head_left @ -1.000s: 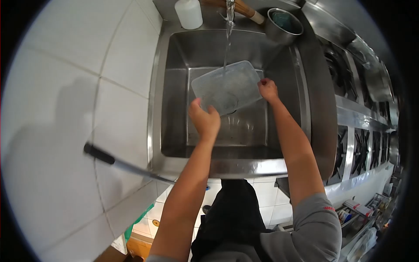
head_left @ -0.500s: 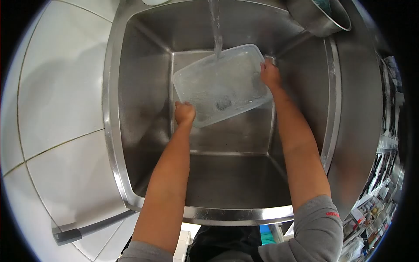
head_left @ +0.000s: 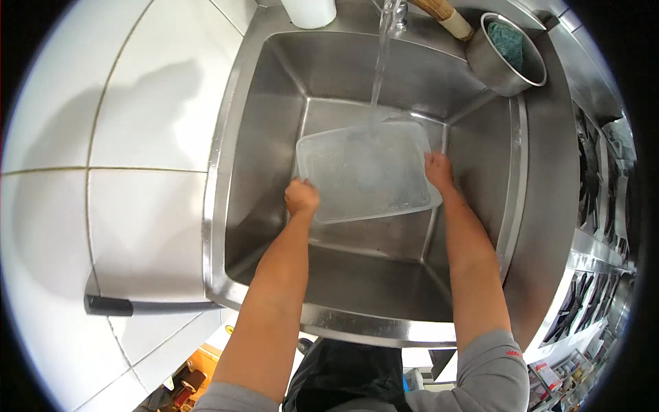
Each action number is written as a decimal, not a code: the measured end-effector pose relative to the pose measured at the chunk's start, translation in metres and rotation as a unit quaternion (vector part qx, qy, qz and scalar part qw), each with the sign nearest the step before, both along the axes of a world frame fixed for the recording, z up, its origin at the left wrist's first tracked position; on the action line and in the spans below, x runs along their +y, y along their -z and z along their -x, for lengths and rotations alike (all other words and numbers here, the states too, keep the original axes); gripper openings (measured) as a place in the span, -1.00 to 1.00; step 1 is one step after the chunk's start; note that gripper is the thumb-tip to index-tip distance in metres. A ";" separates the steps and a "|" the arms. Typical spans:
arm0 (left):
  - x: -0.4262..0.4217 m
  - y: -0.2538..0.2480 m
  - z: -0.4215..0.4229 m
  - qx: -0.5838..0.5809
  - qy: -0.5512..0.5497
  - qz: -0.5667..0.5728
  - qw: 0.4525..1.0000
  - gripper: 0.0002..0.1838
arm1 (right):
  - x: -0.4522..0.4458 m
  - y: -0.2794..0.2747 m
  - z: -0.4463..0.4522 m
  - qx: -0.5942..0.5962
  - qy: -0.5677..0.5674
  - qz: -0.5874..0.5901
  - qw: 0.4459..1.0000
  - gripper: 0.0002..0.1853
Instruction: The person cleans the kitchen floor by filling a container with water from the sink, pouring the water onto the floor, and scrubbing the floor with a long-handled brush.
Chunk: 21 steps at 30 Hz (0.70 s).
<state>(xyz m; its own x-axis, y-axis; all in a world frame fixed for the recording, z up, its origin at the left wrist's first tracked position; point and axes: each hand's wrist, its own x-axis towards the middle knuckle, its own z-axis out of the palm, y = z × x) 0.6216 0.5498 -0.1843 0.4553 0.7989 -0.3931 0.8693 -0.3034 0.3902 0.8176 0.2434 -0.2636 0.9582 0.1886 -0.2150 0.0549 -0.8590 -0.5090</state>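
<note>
A translucent, rectangular plastic container [head_left: 371, 175] is held low inside the steel sink [head_left: 371, 281], slightly tilted. How deep it is I cannot tell. Water [head_left: 379, 75] runs down from above onto its far part and spreads over the surface. My left hand [head_left: 302, 197] is closed on its near left edge. On the right edge my right hand [head_left: 439, 170] grips it, fingers wrapped over the rim and partly hidden.
Behind the sink stand a white container [head_left: 309, 12] and a tap base [head_left: 401, 17]. A brush with a wooden handle [head_left: 449, 20] lies beside a steel pot [head_left: 494, 65] holding a green scouring pad [head_left: 506, 44]. White tiles [head_left: 147, 226] and a grey bar [head_left: 151, 307] are left.
The camera view has shifted, so more of the sink's back ledge shows. Both hands still hold the container, which now looks lower in view and less slanted. The water keeps running.
</note>
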 end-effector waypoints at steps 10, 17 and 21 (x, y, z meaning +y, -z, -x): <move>0.013 -0.087 0.051 -0.108 0.088 -0.065 0.988 -0.74 | -0.008 -0.091 0.049 0.006 0.052 -0.086 0.995 -0.63; 0.023 -0.180 0.071 -0.191 0.113 -0.078 0.972 -0.70 | -0.013 -0.238 0.086 -0.041 0.068 -0.087 0.993 -0.66; 0.016 -0.236 0.099 -0.231 0.148 -0.102 0.956 -0.70 | -0.032 -0.308 0.123 -0.093 0.066 -0.089 0.989 -0.68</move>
